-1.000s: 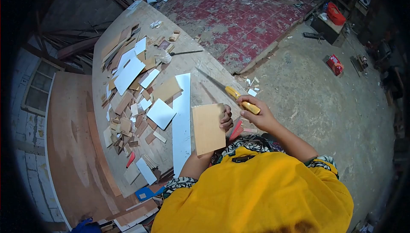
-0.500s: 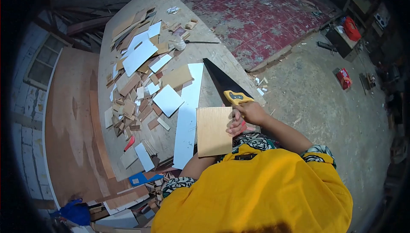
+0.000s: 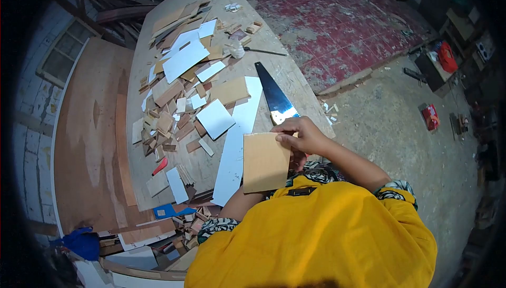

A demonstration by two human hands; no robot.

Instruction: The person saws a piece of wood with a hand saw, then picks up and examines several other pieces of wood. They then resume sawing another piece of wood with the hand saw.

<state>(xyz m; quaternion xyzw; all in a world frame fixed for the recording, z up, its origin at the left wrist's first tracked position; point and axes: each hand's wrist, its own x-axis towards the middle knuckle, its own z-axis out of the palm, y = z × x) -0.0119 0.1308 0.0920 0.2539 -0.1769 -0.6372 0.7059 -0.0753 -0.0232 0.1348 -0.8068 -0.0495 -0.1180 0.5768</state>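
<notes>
A squarish piece of plywood (image 3: 266, 164) is held up in front of my chest, its pale brown face towards me. My right hand (image 3: 305, 135) pinches its upper right corner, thumb on the near face. My left forearm passes behind the plywood, so most of my left hand is hidden; fingers (image 3: 298, 160) show beside the right edge, seemingly those of my left hand, supporting the piece from behind. Just beyond my right hand a handsaw (image 3: 273, 92) lies on the worktable, blade pointing away. Its handle is mostly hidden by the hand. A long white board (image 3: 237, 153) lies left of the saw.
Wood and white-faced offcuts (image 3: 179, 98) are heaped on the worktable (image 3: 279, 66). A red-handled tool (image 3: 159, 166) lies near its left edge, and a dark rod (image 3: 266, 51) farther back. A large plywood sheet (image 3: 89, 145) leans at left. A red packet (image 3: 430, 117) is on the floor.
My right hand has let go of the saw's handle and taken the plywood's upper right corner. The saw now rests on the table. The view has shifted slightly.
</notes>
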